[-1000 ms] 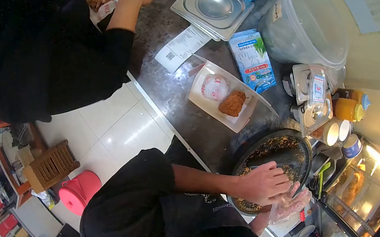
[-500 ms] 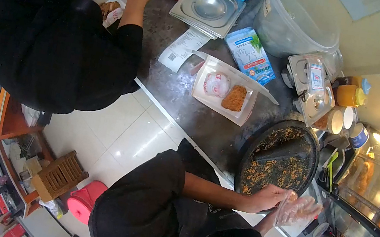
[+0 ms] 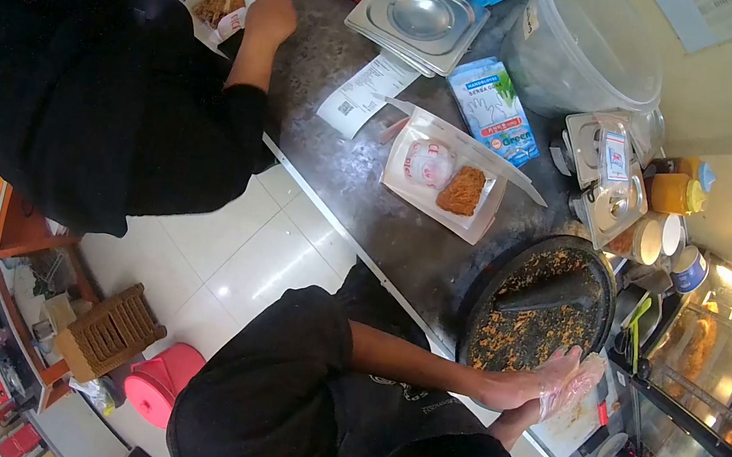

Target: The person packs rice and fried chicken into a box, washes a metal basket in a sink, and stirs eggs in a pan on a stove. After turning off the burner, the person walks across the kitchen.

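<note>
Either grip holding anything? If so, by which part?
No separate object shows in either grip. The left grip is against the clear plastic glove on the right grip; can't tell if it's pinching the film.

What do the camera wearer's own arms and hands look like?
Loose black sleeves, the left one ending near the elbow, with the left forearm bare below it. The right hand wears a thin, clear, wrinkled plastic glove. The left hand looks ungloved, though the hands overlap.
</note>
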### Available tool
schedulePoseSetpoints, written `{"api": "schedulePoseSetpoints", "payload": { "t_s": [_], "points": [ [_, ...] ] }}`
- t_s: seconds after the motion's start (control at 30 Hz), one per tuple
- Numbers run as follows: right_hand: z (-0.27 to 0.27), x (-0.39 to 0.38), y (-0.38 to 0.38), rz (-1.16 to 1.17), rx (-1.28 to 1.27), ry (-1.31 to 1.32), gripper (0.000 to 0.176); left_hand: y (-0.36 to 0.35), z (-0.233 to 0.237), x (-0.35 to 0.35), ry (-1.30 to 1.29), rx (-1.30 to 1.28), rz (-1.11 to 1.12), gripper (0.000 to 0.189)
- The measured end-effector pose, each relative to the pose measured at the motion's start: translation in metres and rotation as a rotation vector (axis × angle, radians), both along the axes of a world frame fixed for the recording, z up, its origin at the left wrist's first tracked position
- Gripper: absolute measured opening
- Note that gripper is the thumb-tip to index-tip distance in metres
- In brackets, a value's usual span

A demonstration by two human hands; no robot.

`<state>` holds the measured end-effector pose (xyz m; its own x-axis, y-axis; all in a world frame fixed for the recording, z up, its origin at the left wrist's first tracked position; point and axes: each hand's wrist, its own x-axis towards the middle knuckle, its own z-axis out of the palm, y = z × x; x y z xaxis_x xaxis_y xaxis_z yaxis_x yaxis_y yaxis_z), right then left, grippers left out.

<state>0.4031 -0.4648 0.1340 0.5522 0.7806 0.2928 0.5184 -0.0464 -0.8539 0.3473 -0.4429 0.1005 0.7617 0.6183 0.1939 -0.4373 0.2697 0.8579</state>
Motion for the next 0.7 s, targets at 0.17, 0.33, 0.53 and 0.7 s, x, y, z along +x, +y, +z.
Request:
{"api": "schedulePoseSetpoints", "payload": {
  "t_s": [0.17,0.33,0.53,0.7],
  "points": [
    [0.003,0.008,0.017,-0.034,0.072,0.318,0.057,0.016,0.036,-0.045,0.117,0.073,-0.232,0.044],
    [-0.004,0.019,0.013,-0.061,0.047,0.548,0.057,0.011,0.021,-0.036,0.068,0.211,-0.058,0.045],
    [-0.006,0.004,-0.025,-0.016,-0.168,0.729,0.058,0.012,0.008,-0.018,0.069,0.090,-0.033,0.055],
    [-0.006,-0.004,-0.032,-0.084,-0.274,0.815,0.058,0.018,0.009,-0.008,0.001,-0.109,0.030,0.057]
  ]
}}
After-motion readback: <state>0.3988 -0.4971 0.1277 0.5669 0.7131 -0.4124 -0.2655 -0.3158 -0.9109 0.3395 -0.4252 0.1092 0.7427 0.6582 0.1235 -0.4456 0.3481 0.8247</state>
